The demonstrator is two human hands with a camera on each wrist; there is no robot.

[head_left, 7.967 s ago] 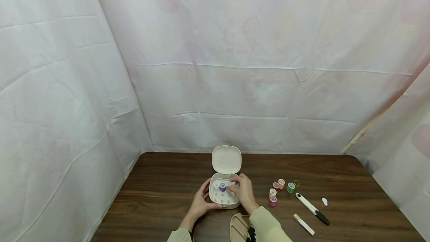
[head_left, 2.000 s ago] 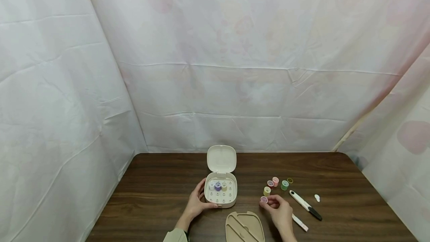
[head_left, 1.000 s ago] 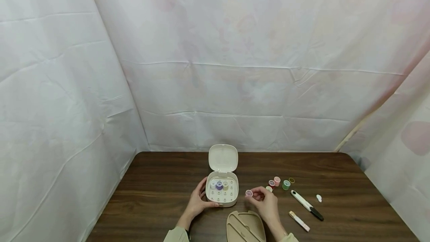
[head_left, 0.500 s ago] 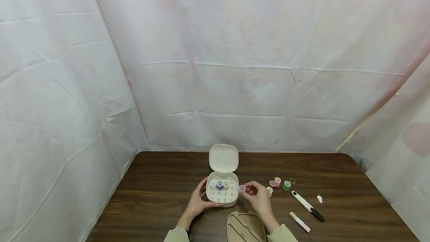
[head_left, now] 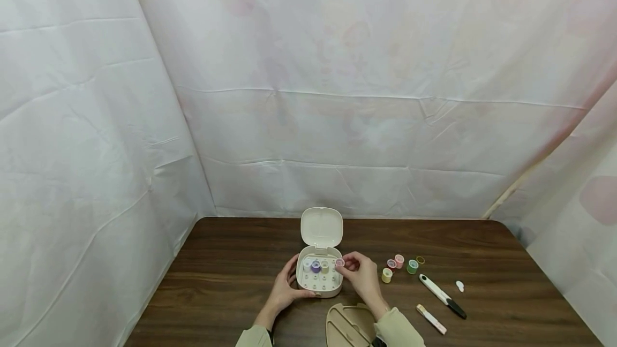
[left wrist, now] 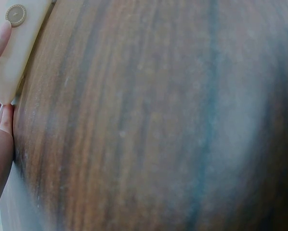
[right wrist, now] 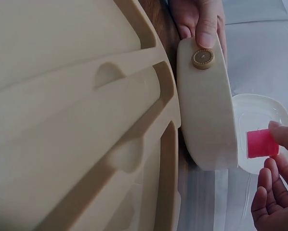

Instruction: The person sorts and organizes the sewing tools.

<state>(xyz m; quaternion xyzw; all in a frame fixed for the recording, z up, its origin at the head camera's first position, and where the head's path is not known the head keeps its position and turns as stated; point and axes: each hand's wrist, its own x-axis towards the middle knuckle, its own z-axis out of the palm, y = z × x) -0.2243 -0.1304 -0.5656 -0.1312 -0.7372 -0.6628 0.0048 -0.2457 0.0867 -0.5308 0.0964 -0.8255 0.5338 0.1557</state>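
Note:
A cream sewing box (head_left: 318, 292) stands on the table with its lid (head_left: 322, 227) raised. My left hand (head_left: 281, 291) holds it, fingers along its left side and thumb at the front, beside the round button (left wrist: 16, 16). Inside, a white thread spool (head_left: 307, 265), a purple spool (head_left: 315, 266) and a pale yellow spool (head_left: 325, 266) line the back row of pegs. My right hand (head_left: 363, 280) pinches a bright pink thread spool (right wrist: 260, 143) between thumb and finger, over the box's back right corner.
A tan grooved tray (head_left: 347, 323) lies in front of the box, partly under my right sleeve. To the right are a yellow spool (head_left: 386, 275), red spool (head_left: 391, 264), pink spool (head_left: 399, 261), green spool (head_left: 412, 266), a white-and-black tool (head_left: 442, 296) and a short printed stick (head_left: 431, 319).
My right hand has left the pale yellow spool in the box's back row, picked the bright pink spool off the table and carried it left over the box. My left hand has kept its hold.

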